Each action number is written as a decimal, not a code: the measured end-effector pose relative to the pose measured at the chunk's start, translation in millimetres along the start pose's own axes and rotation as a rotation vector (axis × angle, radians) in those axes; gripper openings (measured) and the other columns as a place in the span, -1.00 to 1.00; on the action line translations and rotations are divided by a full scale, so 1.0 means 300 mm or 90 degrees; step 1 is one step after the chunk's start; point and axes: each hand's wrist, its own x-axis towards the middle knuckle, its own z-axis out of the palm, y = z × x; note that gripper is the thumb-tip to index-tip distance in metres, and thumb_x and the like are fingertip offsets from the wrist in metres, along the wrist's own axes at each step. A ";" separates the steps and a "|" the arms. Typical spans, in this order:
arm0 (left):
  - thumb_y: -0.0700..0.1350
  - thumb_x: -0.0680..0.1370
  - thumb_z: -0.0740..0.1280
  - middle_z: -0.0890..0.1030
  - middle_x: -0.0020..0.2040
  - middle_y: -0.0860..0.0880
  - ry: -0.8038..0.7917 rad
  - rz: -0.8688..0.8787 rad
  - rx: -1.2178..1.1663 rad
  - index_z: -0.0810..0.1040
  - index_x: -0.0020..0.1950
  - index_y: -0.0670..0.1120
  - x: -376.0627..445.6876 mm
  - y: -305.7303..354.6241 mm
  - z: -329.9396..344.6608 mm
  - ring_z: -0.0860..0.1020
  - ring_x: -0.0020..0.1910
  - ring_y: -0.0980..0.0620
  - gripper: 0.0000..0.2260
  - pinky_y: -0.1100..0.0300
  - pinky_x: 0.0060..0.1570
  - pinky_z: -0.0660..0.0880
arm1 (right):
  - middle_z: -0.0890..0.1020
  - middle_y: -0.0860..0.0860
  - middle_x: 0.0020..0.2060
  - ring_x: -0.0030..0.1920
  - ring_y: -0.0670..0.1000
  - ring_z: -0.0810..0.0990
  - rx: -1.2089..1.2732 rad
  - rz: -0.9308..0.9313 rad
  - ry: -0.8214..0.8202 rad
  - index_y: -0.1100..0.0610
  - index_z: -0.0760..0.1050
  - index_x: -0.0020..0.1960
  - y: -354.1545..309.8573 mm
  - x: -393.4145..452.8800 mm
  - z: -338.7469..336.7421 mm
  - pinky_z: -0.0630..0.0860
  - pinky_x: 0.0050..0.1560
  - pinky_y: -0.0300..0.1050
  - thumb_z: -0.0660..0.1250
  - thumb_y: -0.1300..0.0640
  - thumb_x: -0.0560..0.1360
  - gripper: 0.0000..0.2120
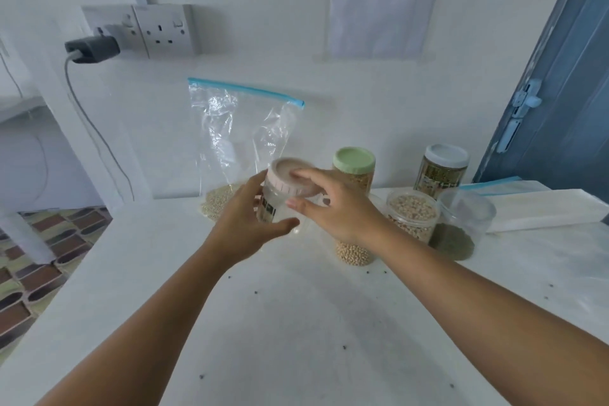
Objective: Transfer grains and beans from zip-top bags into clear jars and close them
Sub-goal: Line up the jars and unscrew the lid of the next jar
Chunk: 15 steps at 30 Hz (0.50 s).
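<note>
A clear jar (275,209) with a pink lid (286,180) is held tilted above the white table (296,323). My left hand (245,224) grips the jar's body from the left. Over the lid my right hand (333,204) curls its fingers around the rim. The jar looks empty. Behind it a zip-top bag (237,142) with a blue seal leans on the wall, pale grains lying in its bottom.
To the right stand a green-lidded jar (354,168) of beans, a white-lidded jar (441,171), an open jar of pale beans (412,214) and a clear jar with dark green grains (461,227). A flat bag (543,208) lies far right. The table's left edge drops to tiled floor.
</note>
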 end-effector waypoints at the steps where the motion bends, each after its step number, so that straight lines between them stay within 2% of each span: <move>1: 0.26 0.31 0.64 0.56 0.30 0.16 -0.011 0.000 0.022 0.31 0.53 0.36 -0.017 -0.024 0.001 0.58 0.24 0.10 -0.13 -0.05 0.24 0.60 | 0.50 -0.07 0.34 0.31 -0.06 0.47 0.004 0.014 -0.010 -0.24 0.42 0.45 -0.001 -0.008 0.011 0.49 0.24 -0.08 0.43 -0.26 0.53 -0.48; 4: 0.23 0.33 0.65 0.48 0.32 0.15 -0.044 0.006 0.073 0.27 0.58 0.33 -0.063 -0.067 0.014 0.51 0.28 0.13 -0.10 0.01 0.30 0.53 | 0.46 -0.10 0.41 0.36 -0.05 0.45 -0.015 0.075 -0.063 -0.36 0.32 0.42 -0.001 -0.010 0.026 0.47 0.29 -0.03 0.40 -0.44 0.43 -0.39; 8: 0.14 0.37 0.65 0.45 0.26 0.15 -0.051 0.024 0.082 0.26 0.55 0.37 -0.091 -0.080 0.028 0.43 0.25 0.27 -0.14 0.08 0.26 0.48 | 0.42 -0.19 0.48 0.44 -0.09 0.42 -0.046 0.105 -0.112 -0.25 0.26 0.56 0.000 -0.026 0.030 0.44 0.41 0.03 0.45 -0.42 0.41 -0.20; 12: 0.34 0.29 0.64 0.43 0.43 0.16 -0.097 0.025 0.081 0.14 0.57 0.39 -0.077 -0.071 0.054 0.43 0.35 0.16 -0.01 0.12 0.28 0.45 | 0.38 -0.17 0.53 0.46 -0.08 0.41 -0.031 0.148 -0.109 -0.22 0.23 0.60 0.021 -0.039 0.024 0.45 0.43 0.06 0.46 -0.46 0.36 -0.09; 15: 0.35 0.30 0.62 0.44 0.46 0.17 -0.091 0.028 0.116 0.16 0.58 0.33 -0.062 -0.065 0.078 0.48 0.33 0.09 -0.03 0.06 0.27 0.51 | 0.41 -0.13 0.51 0.42 -0.05 0.46 0.000 0.178 -0.113 -0.25 0.25 0.58 0.049 -0.048 0.014 0.50 0.39 0.10 0.49 -0.46 0.32 -0.08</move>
